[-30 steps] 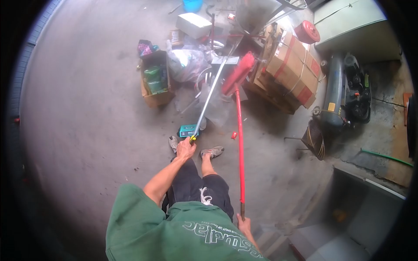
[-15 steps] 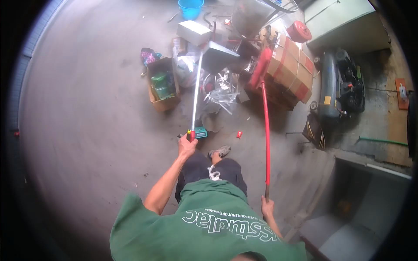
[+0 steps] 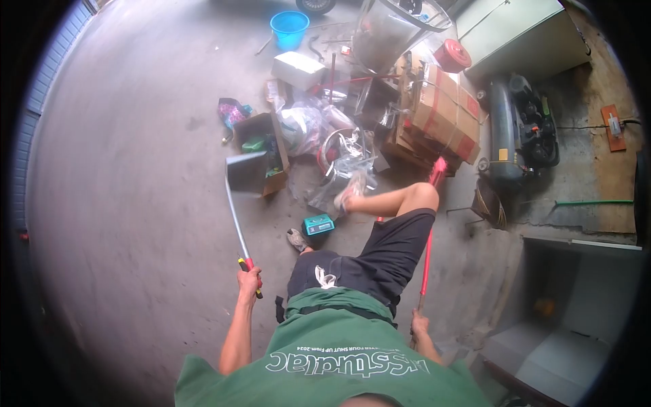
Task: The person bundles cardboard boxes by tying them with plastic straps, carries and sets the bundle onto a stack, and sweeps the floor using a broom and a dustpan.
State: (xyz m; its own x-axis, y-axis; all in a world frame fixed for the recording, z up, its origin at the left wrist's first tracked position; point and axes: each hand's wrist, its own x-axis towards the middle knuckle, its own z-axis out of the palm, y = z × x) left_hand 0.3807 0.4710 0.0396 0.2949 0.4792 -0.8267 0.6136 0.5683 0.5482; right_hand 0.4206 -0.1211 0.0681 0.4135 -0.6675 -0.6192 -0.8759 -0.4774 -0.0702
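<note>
My left hand (image 3: pixel 249 279) is closed round the red grip of a long-handled dustpan (image 3: pixel 247 173). A slim yellow-and-black tool (image 3: pixel 242 264) is in the same grasp; its kind is unclear. The pan hangs in front of an open cardboard box (image 3: pixel 277 161) and hides part of it. In my right hand (image 3: pixel 420 323) is the lower end of a red broom handle (image 3: pixel 426 268). The red broom head (image 3: pixel 439 167) shows beyond my raised knee, near the stacked cardboard (image 3: pixel 447 112). My lifted foot is blurred beside the plastic scraps (image 3: pixel 349 146).
A teal scale-like device (image 3: pixel 318 224) lies on the floor by my other foot. Behind are plastic bags (image 3: pixel 302 125), a white box (image 3: pixel 298 70) and a blue bucket (image 3: pixel 289 30). An air compressor (image 3: pixel 522 129) and a large grey bin-like container (image 3: pixel 563 305) stand right.
The dustpan has swung left, away from above the pile to the cardboard box. The broom head has come lower and right. One leg is now raised toward the scraps.
</note>
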